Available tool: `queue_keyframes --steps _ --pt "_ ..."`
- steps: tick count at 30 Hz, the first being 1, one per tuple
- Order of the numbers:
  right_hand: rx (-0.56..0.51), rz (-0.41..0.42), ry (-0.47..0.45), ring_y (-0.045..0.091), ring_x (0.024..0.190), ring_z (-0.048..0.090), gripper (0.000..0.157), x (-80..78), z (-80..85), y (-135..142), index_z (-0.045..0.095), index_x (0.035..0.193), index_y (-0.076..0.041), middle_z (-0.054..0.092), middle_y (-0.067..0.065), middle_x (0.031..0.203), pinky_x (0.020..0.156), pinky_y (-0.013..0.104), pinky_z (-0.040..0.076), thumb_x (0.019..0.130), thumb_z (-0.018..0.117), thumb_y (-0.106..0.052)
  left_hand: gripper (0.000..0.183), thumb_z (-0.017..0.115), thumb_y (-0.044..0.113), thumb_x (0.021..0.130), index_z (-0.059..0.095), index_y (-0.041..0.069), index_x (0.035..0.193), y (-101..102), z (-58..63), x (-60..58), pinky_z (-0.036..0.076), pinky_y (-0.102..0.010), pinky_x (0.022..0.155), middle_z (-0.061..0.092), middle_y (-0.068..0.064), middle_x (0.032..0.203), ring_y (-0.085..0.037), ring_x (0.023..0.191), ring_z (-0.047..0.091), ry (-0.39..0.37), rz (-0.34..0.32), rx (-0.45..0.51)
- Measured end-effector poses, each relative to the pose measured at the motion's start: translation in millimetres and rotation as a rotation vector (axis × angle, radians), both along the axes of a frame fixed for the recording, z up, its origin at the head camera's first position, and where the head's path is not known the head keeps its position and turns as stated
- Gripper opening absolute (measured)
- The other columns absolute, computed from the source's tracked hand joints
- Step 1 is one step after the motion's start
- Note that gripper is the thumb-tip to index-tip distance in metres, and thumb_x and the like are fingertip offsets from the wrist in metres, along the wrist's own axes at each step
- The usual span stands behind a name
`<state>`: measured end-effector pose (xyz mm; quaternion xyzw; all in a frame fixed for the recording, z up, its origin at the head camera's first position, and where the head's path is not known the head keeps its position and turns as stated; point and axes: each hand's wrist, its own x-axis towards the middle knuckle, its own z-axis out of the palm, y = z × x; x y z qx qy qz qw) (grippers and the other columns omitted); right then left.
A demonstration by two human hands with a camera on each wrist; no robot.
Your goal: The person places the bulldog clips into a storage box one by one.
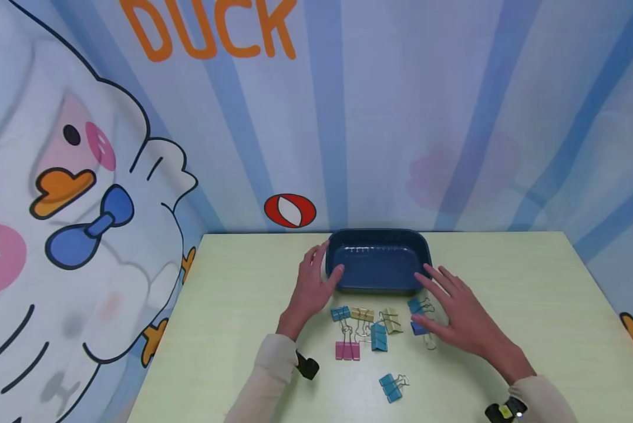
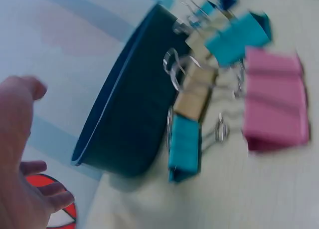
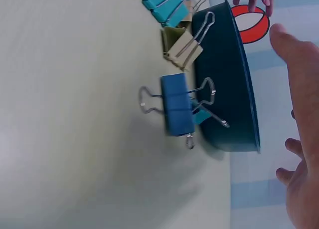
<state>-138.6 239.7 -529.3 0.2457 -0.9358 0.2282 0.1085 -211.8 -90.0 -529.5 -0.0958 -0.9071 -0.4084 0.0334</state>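
Here we see both hands spread wide, the left hand (image 1: pixel 312 288) beside the near-left side of the dark tray (image 1: pixel 379 270), the right hand (image 1: pixel 463 317) by its front right corner; whether any fingertip touches the tray, we can't tell. Under the right thumb's side we have a teal clip (image 1: pixel 415 305) and, just in front, a dark blue clip (image 3: pixel 177 105). Between the hands, before the tray, we spot a small blue clip (image 1: pixel 340 313), two yellow clips (image 1: pixel 362 314), a pink clip (image 1: pixel 347 351) and an upright blue clip (image 1: pixel 379 338), with one more blue clip (image 1: pixel 390 388) nearer us, well apart. The tray sits at the back of the pale table (image 1: pixel 237 282), and behind it we get a striped backdrop (image 1: pixel 380 117) reading DUCK.
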Motion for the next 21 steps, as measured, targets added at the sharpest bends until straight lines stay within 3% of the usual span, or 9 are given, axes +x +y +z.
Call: queue_keyframes --steps 5,9,14,21 --pt "-0.029 -0.032 0.052 0.042 0.138 0.043 0.077 13.2 -16.9 5.9 0.055 0.15 -0.015 0.048 0.016 0.153 0.102 0.071 0.038 0.084 0.086 -0.038 0.056 0.061 0.033 0.104 0.047 0.011 0.154 5.2 -7.8 -13.9 0.053 -0.049 0.099 0.056 -0.019 0.142 -0.035 0.124 0.06 -0.157 0.206 0.377" --pt "-0.059 -0.04 0.07 0.038 0.131 0.049 0.07 25.3 -34.2 7.0 0.062 0.143 -0.015 0.055 0.013 0.146 0.098 0.068 0.042 0.081 0.089 -0.034 0.049 0.063 0.028 0.104 0.054 0.009 0.148 7.1 -13.6 -21.3 0.058 -0.042 0.088 0.063 -0.017 0.13 -0.028 0.102 0.068 -0.275 0.298 0.566" --pt "-0.085 -0.044 0.076 0.037 0.125 0.053 0.061 37.7 -56.5 6.8 0.066 0.136 -0.016 0.06 0.012 0.139 0.095 0.066 0.044 0.081 0.089 -0.026 0.038 0.065 0.019 0.102 0.063 0.005 0.138 7.0 -24.4 -27.1 0.059 -0.035 0.077 0.068 -0.015 0.116 -0.016 0.08 0.065 -0.341 0.328 0.655" --pt "-0.082 -0.058 0.093 0.035 0.119 0.057 0.044 44.0 -70.7 6.8 0.072 0.129 -0.017 0.067 0.01 0.13 0.093 0.061 0.046 0.086 0.083 -0.016 0.026 0.066 0.009 0.1 0.072 0.003 0.124 9.5 -28.8 -30.5 0.055 -0.028 0.068 0.063 -0.011 0.104 -0.013 0.072 0.061 -0.356 0.357 0.706"
